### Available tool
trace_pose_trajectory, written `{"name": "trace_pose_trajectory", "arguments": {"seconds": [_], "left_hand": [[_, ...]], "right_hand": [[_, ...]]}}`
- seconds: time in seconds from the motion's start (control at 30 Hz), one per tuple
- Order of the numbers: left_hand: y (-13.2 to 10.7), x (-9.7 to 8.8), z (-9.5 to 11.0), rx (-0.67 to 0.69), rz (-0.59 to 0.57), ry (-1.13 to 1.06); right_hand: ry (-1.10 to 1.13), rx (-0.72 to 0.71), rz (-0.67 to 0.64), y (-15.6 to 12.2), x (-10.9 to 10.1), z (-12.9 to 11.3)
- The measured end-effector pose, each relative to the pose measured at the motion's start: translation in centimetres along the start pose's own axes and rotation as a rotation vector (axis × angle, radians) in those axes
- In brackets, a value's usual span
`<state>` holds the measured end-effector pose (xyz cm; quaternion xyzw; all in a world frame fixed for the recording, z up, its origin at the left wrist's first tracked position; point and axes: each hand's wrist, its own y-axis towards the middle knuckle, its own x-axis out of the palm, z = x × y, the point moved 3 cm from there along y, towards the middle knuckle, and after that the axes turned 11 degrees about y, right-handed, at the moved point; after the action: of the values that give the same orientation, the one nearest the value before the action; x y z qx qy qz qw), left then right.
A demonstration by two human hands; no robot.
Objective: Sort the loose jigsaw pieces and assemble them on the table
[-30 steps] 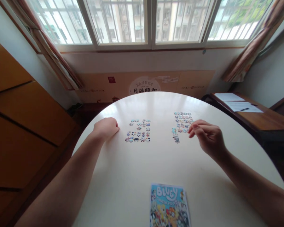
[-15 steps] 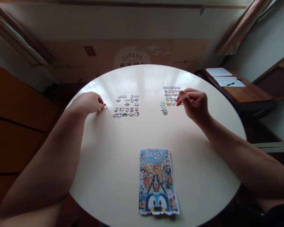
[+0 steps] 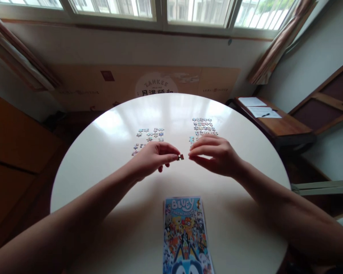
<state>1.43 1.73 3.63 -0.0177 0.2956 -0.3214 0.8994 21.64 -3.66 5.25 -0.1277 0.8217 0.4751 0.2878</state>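
My left hand point(image 3: 153, 158) is over the middle of the round white table point(image 3: 102, 152), pinching a small dark puzzle piece point(image 3: 180, 156) between thumb and forefinger. My right hand point(image 3: 214, 154) faces it from the right, fingers pinched together, tips almost touching the piece. Behind the left hand lies a loose group of puzzle pieces point(image 3: 148, 137). A denser joined patch of pieces point(image 3: 203, 126) lies behind the right hand. A colourful Bluey picture sheet point(image 3: 185, 236) lies near the table's front edge.
A wooden side desk point(image 3: 276, 123) with papers and a pen point(image 3: 266, 114) stands at the right. A cardboard panel point(image 3: 157, 85) leans against the wall under the window. Wooden cabinets run along the left.
Both hands left the outer sides of the piece groups and came together at the table's middle. The left hand now holds a piece. The camera tilted up and down.
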Motion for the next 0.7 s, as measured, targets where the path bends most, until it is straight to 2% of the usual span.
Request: {"name": "trace_pose_trajectory", "arguments": {"seconds": [0.17, 0.5, 0.7], "left_hand": [[-0.2, 0.8, -0.6, -0.027, -0.099, -0.091], [-0.1, 1.5, -1.0, -0.08, -0.153, -0.093], [-0.1, 1.5, -1.1, -0.101, -0.14, -0.122]], "right_hand": [[-0.046, -0.011, -0.205, 0.2, 0.8, -0.8], [-0.043, -0.012, -0.257, 0.2, 1.6, -0.9], [-0.106, 0.016, -0.293, 0.0, 1.8, -1.2]]}}
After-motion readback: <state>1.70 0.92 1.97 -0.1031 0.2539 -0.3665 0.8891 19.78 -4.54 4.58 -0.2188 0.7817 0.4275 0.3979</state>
